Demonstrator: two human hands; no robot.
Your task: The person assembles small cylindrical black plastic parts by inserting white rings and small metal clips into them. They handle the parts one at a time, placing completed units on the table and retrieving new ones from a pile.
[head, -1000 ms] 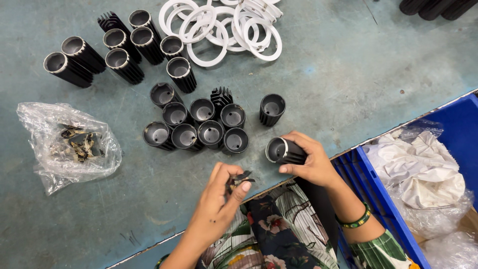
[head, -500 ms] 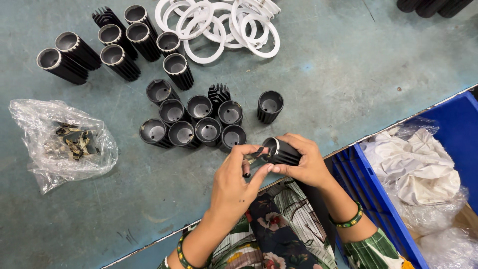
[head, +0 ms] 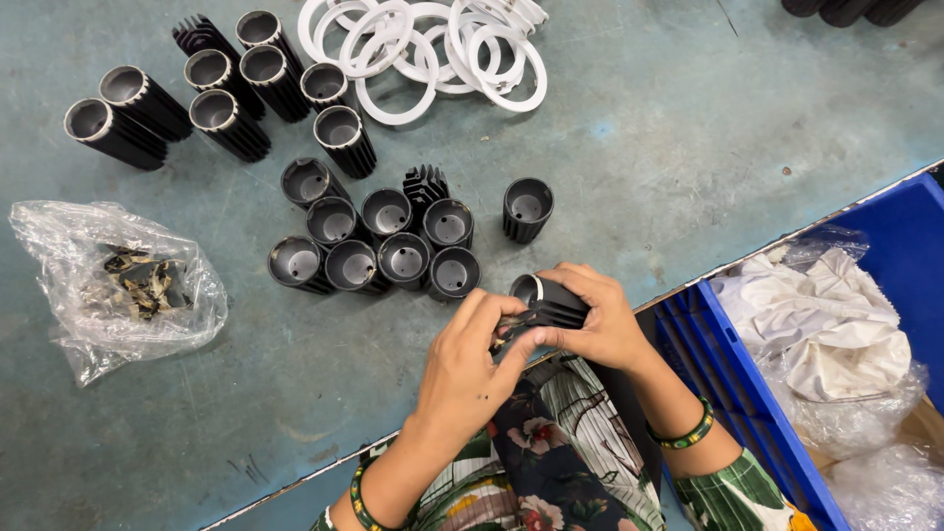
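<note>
- A clear plastic bag (head: 118, 290) of small metal pieces is lying at the far left of the teal table (head: 688, 147).
- Long black finned cylinders (head: 211, 93) are lying in a loose row at the far left, and white rings (head: 433, 49) are piled just right of them.
- Short black cups (head: 379, 241) are standing open end up in a cluster (one is standing apart at its right side).
- The left hand (head: 467, 369) is pinching a small dark part, fingertips pressed against the near end of the black finned housing (head: 551, 300).
- The right hand (head: 600, 320) is wrapping around that housing, holding it just above the table's near edge, its long axis running left to right, open mouth pointing far-left; both hands are touching it.
- A blue crate (head: 747, 393) of white cloth is sitting at the right.
</note>
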